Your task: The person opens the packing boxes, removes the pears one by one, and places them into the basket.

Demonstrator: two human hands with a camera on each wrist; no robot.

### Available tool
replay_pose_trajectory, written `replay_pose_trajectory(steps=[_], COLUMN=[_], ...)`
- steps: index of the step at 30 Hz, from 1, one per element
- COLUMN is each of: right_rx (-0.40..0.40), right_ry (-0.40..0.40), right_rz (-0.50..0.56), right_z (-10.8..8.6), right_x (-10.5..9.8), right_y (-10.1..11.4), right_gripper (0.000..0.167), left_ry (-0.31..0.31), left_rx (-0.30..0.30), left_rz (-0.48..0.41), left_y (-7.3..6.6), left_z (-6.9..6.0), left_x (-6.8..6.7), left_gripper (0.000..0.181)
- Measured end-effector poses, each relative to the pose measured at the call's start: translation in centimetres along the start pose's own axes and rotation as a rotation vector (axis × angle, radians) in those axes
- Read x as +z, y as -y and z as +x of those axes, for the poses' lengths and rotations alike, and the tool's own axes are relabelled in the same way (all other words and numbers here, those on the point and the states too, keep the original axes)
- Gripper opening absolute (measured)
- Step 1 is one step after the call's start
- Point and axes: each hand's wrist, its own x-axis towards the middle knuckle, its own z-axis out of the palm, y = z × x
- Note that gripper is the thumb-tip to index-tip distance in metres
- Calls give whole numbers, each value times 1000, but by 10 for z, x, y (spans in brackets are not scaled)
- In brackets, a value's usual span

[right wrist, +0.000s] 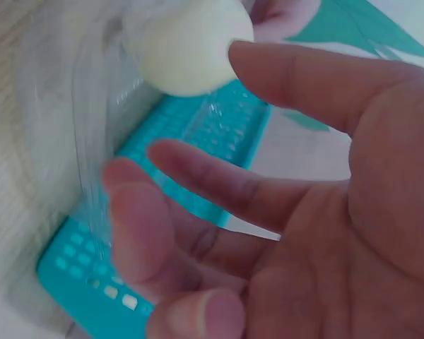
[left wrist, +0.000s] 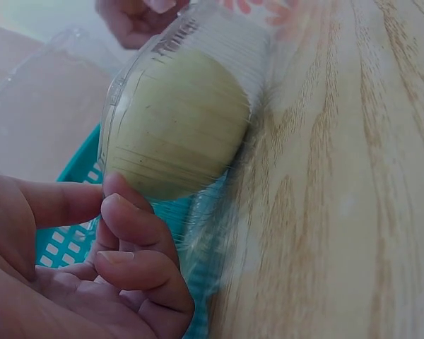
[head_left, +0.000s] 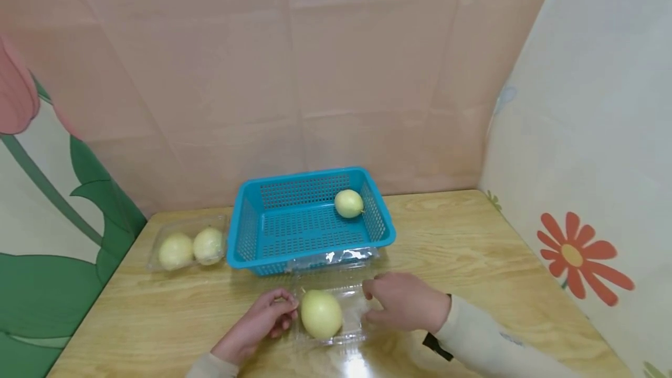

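A clear plastic box lies with its lid raised toward the basket, a yellow-green pear in its left part. My left hand pinches the box's left edge between thumb and index finger; the left wrist view shows that pinch beside the pear. At the box's right side is my right hand, thumb and fingers apart. In the right wrist view the right hand holds nothing, its fingers bent loosely near the plastic.
Behind the box stands a blue basket with one pear inside at its right. To its left lies another clear box holding two pears. A curtain hangs behind the wooden table.
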Motion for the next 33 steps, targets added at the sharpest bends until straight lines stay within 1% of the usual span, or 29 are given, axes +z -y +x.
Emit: replay_pose_trajectory(steps=[3,7,9,13,17,22,28,33], right_rx=[-47,-69,-60,-1,36,42,32,32], right_ry=[-53,-75,-72,-52,-31,-20,-19,5], right_rz=[-36,-48,-45,-35,-17,-31,-94,-98], right_z=[6,14,20,30,37,44,53,61], right_x=[5,8,8,10,10,8,7,6], right_y=[6,15,20,29,35,38,38,41], right_gripper=[33,40,46,57,59,61,65,63], left_ry=[2,6,5,1,5,11,12,8], left_rx=[3,0,1,3,3,2,-2,0], left_rz=[-1,-4,-6,-6,-5,-5,2,5], left_y=[0,0,0,0,0,1,1,1], left_z=[-1,-1,-1,-1,0,0,1,1], left_x=[0,1,0,0,0,-1,-1,-1], left_gripper=[15,16,16,17,16,16,18,18])
